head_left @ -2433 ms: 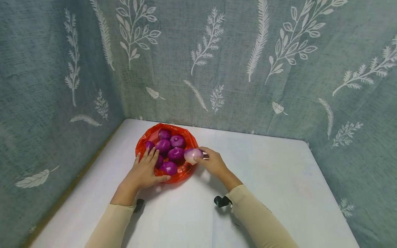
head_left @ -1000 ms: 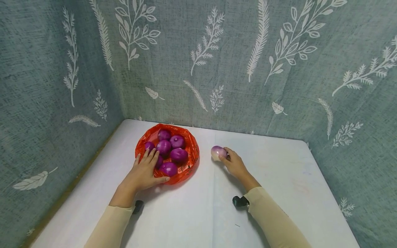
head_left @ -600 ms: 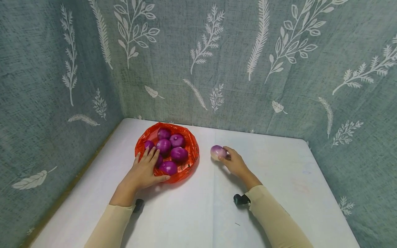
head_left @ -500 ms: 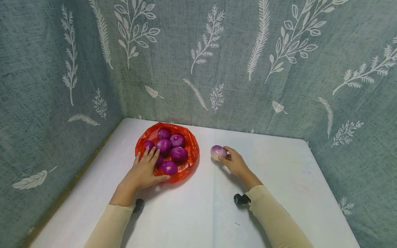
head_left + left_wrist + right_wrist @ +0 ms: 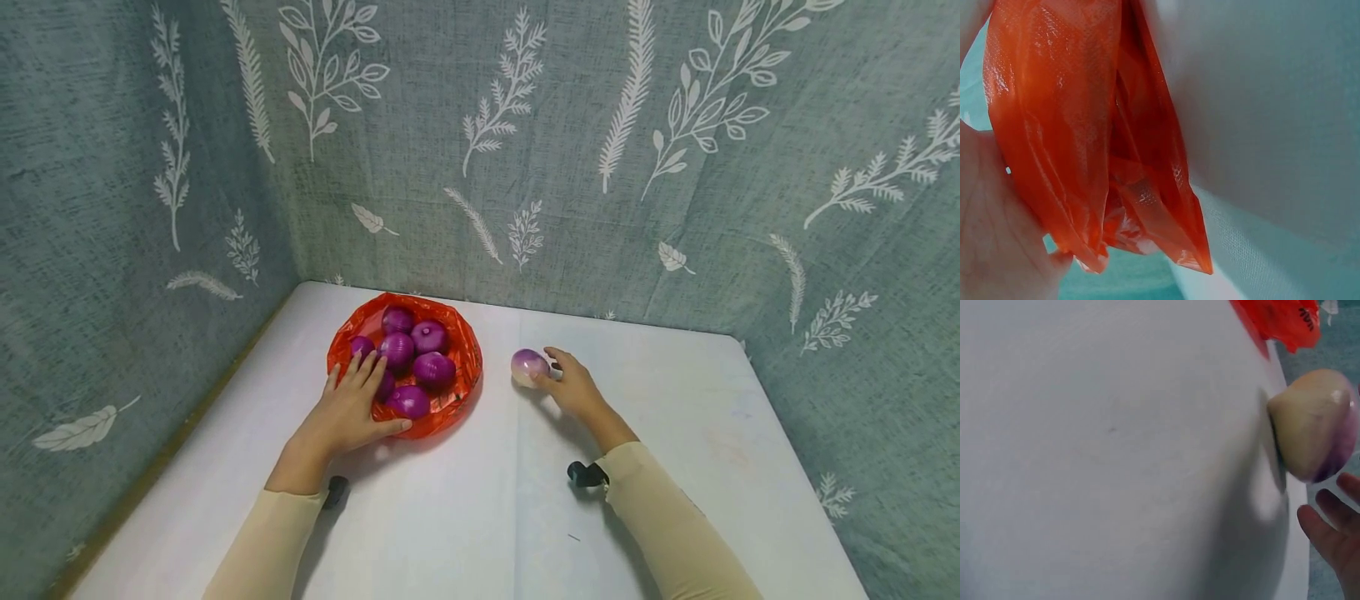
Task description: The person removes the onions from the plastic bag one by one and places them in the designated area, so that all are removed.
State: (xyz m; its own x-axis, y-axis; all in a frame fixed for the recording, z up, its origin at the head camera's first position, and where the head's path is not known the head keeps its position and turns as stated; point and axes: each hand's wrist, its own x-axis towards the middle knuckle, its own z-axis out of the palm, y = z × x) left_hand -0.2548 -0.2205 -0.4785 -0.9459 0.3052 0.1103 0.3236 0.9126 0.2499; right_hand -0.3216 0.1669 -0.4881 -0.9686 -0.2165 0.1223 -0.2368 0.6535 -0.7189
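Note:
On the white table a purple-and-white onion [image 5: 529, 367] sits to the right of a red plastic bag [image 5: 468, 354]. My right hand [image 5: 576, 389] is just to the right of this onion, its fingers loosely spread. The right wrist view shows the pale side of the onion [image 5: 1313, 428] and a gap between it and the visible fingertips [image 5: 1313, 525]. My left hand [image 5: 345, 414] rests on the near left rim of the bag, fingers extended over it. Inside the bag lie several purple onions [image 5: 396, 352], some partly covered by that hand. Red plastic [image 5: 1054, 125] hides them in the left wrist view.
Grey-green cloth [image 5: 450, 150] with white leaf prints hangs behind the table and along both sides. A small thin scrap [image 5: 573, 537] lies on the near part of the white table [image 5: 465, 517]. Dark wrist devices [image 5: 585, 474] show at both cuffs.
My right hand carried the onion out of the bag to the right and set it on the table. Its fingers have now loosened from the onion. My left hand has stayed on the bag.

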